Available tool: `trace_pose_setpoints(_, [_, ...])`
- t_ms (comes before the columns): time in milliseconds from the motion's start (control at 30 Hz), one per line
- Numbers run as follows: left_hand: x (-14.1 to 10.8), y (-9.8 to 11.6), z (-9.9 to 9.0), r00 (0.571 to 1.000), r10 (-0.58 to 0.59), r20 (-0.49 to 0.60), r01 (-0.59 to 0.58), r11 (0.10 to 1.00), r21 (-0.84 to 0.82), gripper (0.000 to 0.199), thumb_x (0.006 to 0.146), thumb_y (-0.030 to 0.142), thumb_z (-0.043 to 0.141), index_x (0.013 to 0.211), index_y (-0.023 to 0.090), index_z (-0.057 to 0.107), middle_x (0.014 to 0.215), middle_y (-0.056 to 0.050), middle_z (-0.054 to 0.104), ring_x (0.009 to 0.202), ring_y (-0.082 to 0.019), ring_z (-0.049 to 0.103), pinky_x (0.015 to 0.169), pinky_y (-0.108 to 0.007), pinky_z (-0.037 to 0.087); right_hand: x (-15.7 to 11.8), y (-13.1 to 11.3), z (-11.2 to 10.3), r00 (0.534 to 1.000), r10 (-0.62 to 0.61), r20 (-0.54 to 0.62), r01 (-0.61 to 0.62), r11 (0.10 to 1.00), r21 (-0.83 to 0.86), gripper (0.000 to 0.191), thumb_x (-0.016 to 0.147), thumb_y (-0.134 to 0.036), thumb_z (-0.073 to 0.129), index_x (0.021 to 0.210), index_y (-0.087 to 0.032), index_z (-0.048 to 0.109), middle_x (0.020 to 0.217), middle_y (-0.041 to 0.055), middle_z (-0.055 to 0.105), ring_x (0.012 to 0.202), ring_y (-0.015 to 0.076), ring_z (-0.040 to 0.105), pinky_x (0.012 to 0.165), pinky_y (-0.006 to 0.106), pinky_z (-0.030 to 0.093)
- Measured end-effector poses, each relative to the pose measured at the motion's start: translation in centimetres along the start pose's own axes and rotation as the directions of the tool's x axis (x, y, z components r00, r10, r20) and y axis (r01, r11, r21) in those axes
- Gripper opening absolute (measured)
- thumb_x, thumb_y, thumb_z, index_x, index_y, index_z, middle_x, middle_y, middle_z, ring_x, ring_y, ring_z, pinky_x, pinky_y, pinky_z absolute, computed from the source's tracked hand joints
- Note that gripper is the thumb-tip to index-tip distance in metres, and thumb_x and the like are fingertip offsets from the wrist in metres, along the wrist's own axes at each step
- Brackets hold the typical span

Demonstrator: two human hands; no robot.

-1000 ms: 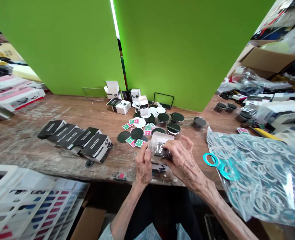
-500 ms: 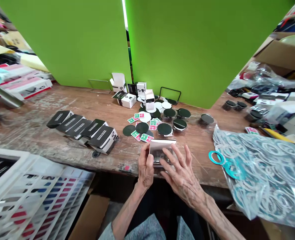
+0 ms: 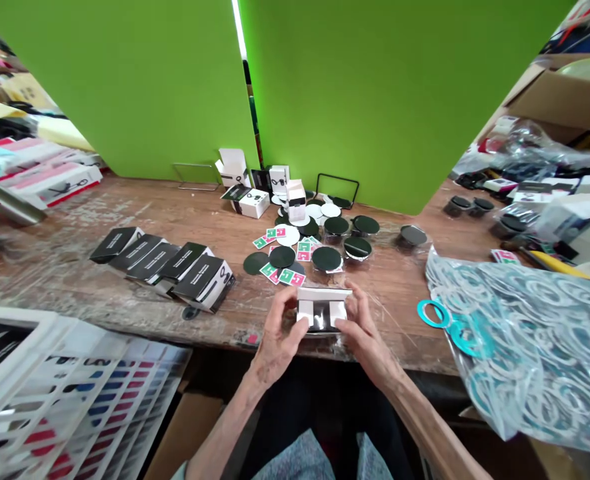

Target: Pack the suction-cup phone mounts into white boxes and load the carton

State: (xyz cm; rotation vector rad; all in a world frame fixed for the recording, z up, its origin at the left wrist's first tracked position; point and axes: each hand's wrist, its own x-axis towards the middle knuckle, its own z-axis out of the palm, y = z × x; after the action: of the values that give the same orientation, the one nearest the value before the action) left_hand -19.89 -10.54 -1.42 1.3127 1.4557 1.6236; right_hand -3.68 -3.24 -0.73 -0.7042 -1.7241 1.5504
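A small open box (image 3: 322, 294), white inside, is held at the table's front edge, its flaps unfolded and something dark and shiny in its middle. My left hand (image 3: 279, 333) grips the box's left side, thumb on the left flap. On the right side my right hand (image 3: 367, 337) grips it, thumb on the right flap. Just beyond lie black discs (image 3: 327, 259), white discs (image 3: 287, 235) and green-and-pink cards (image 3: 292, 277). Several closed black-and-white boxes (image 3: 203, 283) stand in a slanted row to the left.
White boxes (image 3: 253, 202) stand by the green panels (image 3: 345, 87) at the back. A plastic bag of rings (image 3: 525, 347) covers the right side, with a turquoise ring (image 3: 433, 314) beside it. A white crate (image 3: 75, 393) is at lower left.
My right hand has moved from spread fingers over the box to its right side and closed on it. Both side flaps now show folded inward under my thumbs.
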Motion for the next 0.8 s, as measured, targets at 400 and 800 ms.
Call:
trace_pose_setpoints(400, [0.6, 1.5, -2.6, 0.934, 0.252, 0.253, -0.337, 0.856, 0.392, 0.033, 0.084, 0.025, 0.065, 0.115, 0.022, 0.057, 0.128, -0.011, 0.05, 0.121, -0.023, 0.05, 0.103, -0.042, 0.044, -0.2, -0.2, -2.4, 0.843, -0.446, 0.302, 0.516, 0.51, -0.688, 0.053, 0.094, -0.019, 0.05, 0.143, -0.028, 0.032, 0.144, 0.0111, 0.042, 0.138, 0.0259, 0.037, 0.113, 0.058, 0.032])
trace_pose_setpoints(800, [0.0, 0.8, -2.8, 0.851, 0.408, 0.33, -0.523, 0.709, 0.474, 0.041, 0.086, 0.016, 0.06, 0.126, 0.025, 0.059, 0.139, -0.013, 0.047, 0.126, -0.026, 0.05, 0.102, -0.041, 0.049, 0.0, -0.4, -2.9, 0.843, -0.431, 0.322, 0.526, 0.529, -0.666, 0.049, 0.096, -0.015, 0.045, 0.143, -0.028, 0.038, 0.144, 0.0092, 0.043, 0.141, 0.0252, 0.031, 0.114, 0.054, 0.033])
